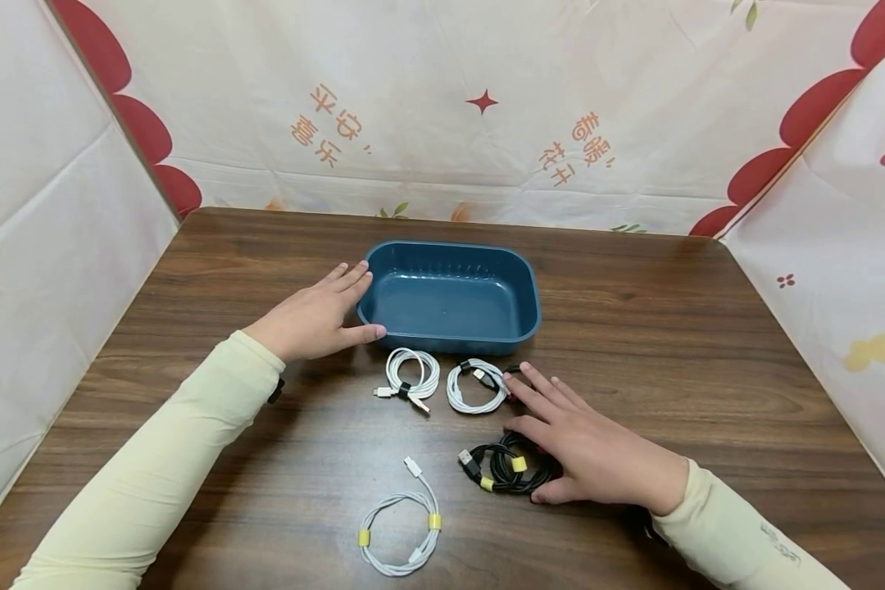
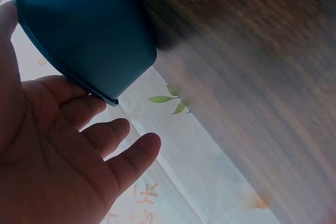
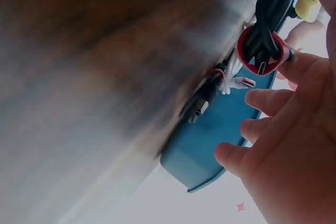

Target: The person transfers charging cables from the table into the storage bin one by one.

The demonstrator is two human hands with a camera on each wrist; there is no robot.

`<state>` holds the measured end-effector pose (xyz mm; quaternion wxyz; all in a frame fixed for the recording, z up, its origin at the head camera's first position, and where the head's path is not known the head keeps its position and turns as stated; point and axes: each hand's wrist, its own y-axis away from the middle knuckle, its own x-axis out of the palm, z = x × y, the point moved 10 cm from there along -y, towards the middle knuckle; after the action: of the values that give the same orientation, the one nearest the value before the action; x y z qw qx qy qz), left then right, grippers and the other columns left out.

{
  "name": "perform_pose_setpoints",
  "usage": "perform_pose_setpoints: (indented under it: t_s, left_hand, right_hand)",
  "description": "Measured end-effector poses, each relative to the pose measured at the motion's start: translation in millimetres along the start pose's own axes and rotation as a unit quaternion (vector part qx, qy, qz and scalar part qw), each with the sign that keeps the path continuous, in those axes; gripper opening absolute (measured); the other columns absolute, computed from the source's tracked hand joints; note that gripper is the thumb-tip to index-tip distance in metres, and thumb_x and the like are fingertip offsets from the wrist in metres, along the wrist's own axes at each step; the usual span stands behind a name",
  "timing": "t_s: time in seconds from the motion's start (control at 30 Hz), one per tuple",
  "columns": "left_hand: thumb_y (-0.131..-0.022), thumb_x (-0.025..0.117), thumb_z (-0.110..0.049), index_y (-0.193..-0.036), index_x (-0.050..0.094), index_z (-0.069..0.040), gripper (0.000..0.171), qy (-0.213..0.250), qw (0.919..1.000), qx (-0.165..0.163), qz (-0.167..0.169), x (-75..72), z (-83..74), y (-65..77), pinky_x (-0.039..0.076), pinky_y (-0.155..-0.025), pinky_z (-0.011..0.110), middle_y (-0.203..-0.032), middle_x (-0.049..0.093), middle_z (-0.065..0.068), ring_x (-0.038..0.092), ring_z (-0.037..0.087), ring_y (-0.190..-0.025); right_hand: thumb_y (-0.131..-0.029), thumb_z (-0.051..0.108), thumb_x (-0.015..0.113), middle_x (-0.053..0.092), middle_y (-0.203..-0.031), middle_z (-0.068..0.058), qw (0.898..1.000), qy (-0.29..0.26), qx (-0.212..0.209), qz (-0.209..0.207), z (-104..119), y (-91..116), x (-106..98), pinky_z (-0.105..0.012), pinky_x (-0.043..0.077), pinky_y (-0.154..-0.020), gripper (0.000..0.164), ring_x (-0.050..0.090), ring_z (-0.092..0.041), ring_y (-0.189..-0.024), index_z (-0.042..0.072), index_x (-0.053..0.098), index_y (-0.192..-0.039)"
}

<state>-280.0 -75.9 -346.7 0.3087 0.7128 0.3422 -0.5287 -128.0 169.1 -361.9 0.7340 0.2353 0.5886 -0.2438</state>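
Note:
My left hand (image 1: 317,315) lies at the left end of a blue plastic bin (image 1: 446,307), its fingers and thumb touching the rim. In the left wrist view, relaxed fingers reach along the bin's outer wall (image 2: 89,30). My right hand (image 1: 597,455) spreads over a coiled black USB cable (image 1: 500,474) with yellow ties, partly hidden beneath it. The right wrist view shows this coil's red tie (image 3: 243,51) beside the index finger. Beyond the fingertips lies another black cable (image 3: 202,95), mostly covered in the head view. A white coiled cable (image 1: 453,393) sits beside it.
Left of that lies another white coil (image 1: 433,378) with a black tie, close before the bin. A pale cable (image 1: 370,520) with yellow ties lies nearer the front. White printed curtains (image 1: 428,164) stand around the brown wooden table (image 1: 649,328).

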Motion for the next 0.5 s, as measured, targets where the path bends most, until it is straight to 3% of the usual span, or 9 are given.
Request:
perform_pose_setpoints:
  t_s: [0.5]
  left_hand:
    - [-0.093,0.045,-0.072,-0.158,0.021,-0.004,0.097,0.001,1.0000,-0.004,0.000,0.0,0.7,0.1,0.018,-0.118,0.047,-0.165,0.009,0.011,0.006,0.032,-0.151]
  right_hand:
    - [-0.073,0.050,0.084,0.021,-0.162,-0.017,0.998,0.052,0.000,-0.043,-3,-12,-52,-0.063,0.023,-0.111,0.076,0.004,-0.039,-0.150,0.009,0.060,-0.131]
